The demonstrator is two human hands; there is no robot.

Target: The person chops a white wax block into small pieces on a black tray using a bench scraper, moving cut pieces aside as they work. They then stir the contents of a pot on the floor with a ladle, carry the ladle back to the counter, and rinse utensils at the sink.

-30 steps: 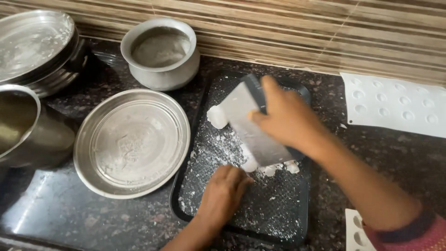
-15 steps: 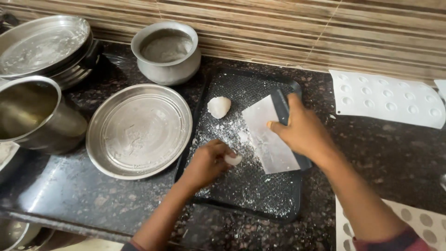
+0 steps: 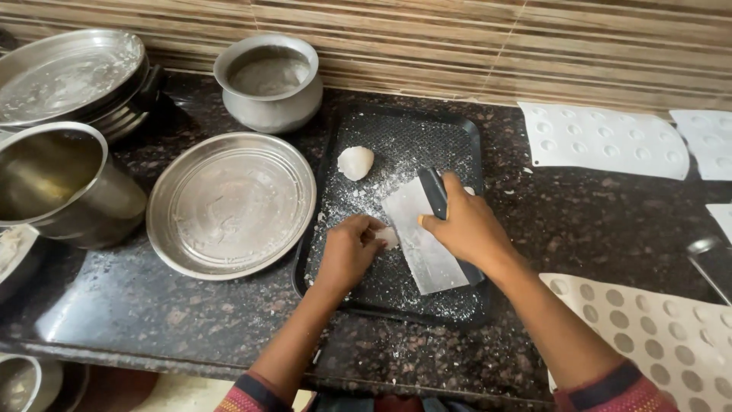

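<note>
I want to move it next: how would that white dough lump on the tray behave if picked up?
The dough lump looks soft and rounded, so it would probably dent under fingers. Flour dusts the tray, so it likely lifts without sticking.

Dark speckled stone bench (image 3: 191,320), glossy, flour-dusted; wall (image 3: 473,46) behind in horizontal brown-and-cream striped tile; soft daylight, pale reflection at bench front.

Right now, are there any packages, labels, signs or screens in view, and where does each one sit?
None in view. The counter holds only steel dishes, a dark tray, white dimpled sheets and a lump of dough.
</note>
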